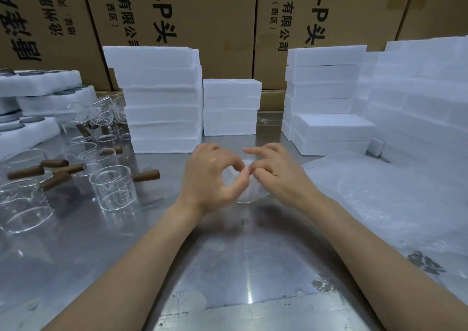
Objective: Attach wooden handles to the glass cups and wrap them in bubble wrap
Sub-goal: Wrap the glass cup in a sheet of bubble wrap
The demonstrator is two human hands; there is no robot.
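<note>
While both hands are pinching the bubble wrap [250, 191] around a glass cup [244, 200], left hand [212, 176] and right hand [276, 173] are flanking it equally, mid-surface

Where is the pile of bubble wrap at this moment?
In the head view, the bubble wrap lies on the metal table at the right, beside the right hand and in front of the foam blocks.

The cardboard boxes [222, 27] read "科技有限公司", "(西区)" and "P头".
</note>
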